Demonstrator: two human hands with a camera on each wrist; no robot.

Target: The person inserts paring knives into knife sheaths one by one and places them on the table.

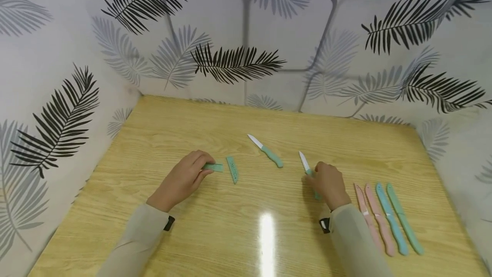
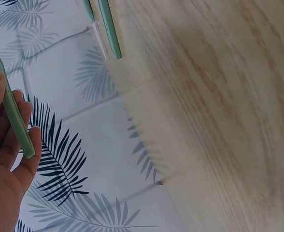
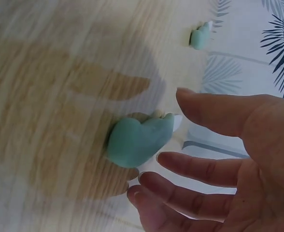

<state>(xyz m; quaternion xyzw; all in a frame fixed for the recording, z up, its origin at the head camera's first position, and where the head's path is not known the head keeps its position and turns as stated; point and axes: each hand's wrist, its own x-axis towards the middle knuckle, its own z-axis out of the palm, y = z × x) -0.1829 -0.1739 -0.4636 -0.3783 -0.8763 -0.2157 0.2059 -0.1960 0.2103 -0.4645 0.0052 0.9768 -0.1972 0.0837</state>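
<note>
A green knife sheath [image 1: 216, 167] is pinched between the thumb and fingers of my left hand [image 1: 183, 178], at the left of the table. In the left wrist view the sheath [image 2: 17, 111] shows edge-on across the fingers. Just right of it lies a second green sheath [image 1: 232, 170]. My right hand [image 1: 326, 184] hovers over a green-handled paring knife [image 1: 303, 160], its blade pointing away. Thumb and fingers are spread either side of the handle [image 3: 137, 140] in the right wrist view, with gaps visible. Another bare green-handled knife [image 1: 272, 156] lies between the hands, farther back.
Right of my right forearm several knives lie side by side: two pink ones [image 1: 380, 217], a blue one [image 1: 392, 221] and a green one [image 1: 405, 221]. A leaf-patterned cloth [image 1: 276, 25] rises behind the wooden table [image 1: 230, 234] and along its sides.
</note>
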